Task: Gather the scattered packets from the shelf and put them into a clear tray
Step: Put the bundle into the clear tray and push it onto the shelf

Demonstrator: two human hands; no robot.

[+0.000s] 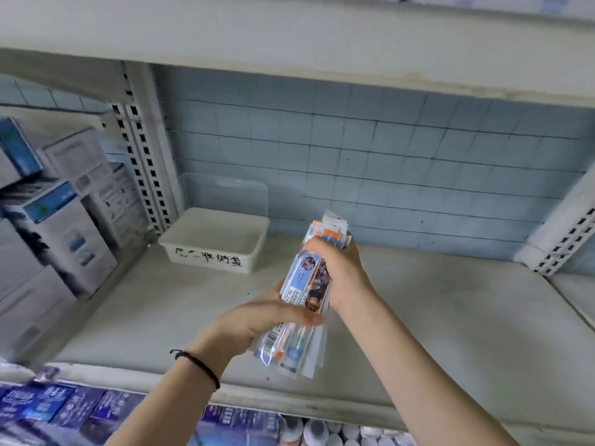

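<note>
Two bare forearms are being stretched up from the lower edge of the view toward a pale shelf board [450, 317]. A black cord [199, 365] is being worn round the left wrist. A bundle of packets [306, 286], long clear sleeves with blue, white and orange printing, is being held upright above the shelf board between both hands, clear of the surface. Its lower half is being gripped by the left hand [254, 320], with the thumb laid across the front and the fingers curled behind. Its upper half is being clasped by the right hand [338, 268], with the fingers wrapped round it just below the orange-tipped tops.

The clear tray [209, 259] is sitting at the back left of the same shelf board, well apart from the bundle, with black handwritten characters showing on its front wall. A clear plastic piece [225, 194] is being propped upright behind it against the blue tiled wall [386, 156]; whether it is a lid cannot be told. White and blue boxes [61, 233] are being stored in stacks beyond the perforated upright [141, 162] at the left. Blue cartons [64, 410] and white bottle tops [322, 432] are being kept on the level below.
</note>
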